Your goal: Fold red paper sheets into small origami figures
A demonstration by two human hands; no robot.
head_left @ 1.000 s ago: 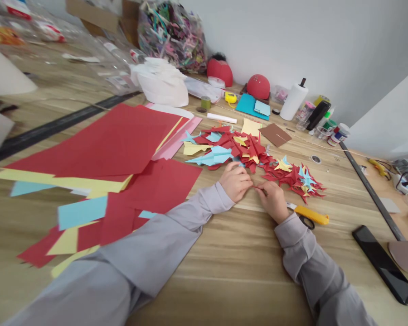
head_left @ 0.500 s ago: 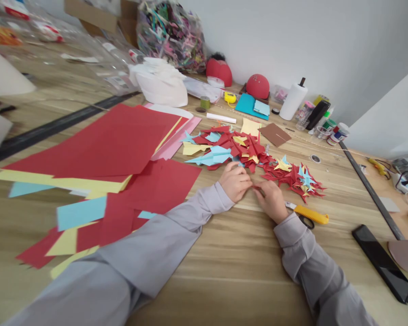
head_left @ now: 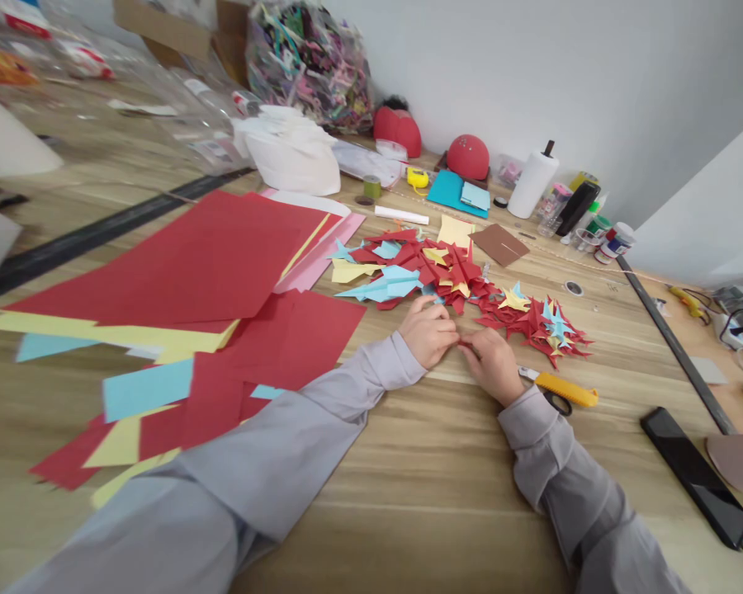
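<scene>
My left hand (head_left: 429, 334) is closed, its fingers curled and its fingertips meeting those of my right hand (head_left: 490, 363) low over the table. A small piece of red paper (head_left: 462, 339) is pinched between the two hands; most of it is hidden by the fingers. Just beyond them lies a pile of folded paper pieces (head_left: 451, 268) in red, yellow and light blue. More folded pieces with pointed tips (head_left: 551, 326) sit to the right. Beside my right wrist is a yellow-handled cutter (head_left: 566, 389), with the black handle loop of scissors (head_left: 557, 403) next to it.
Large red sheets (head_left: 179, 256) and cut red, yellow and blue paper (head_left: 149, 389) cover the left side. A black phone (head_left: 693, 474) lies at right. Along the wall stand a white roll (head_left: 532, 183), a red pincushion (head_left: 468, 157) and a bag of scraps (head_left: 309, 70).
Both hands stay together in nearly the same place, with only a slight shift of the fingers. The whole view has shifted very slightly; nothing on the table has visibly moved.
</scene>
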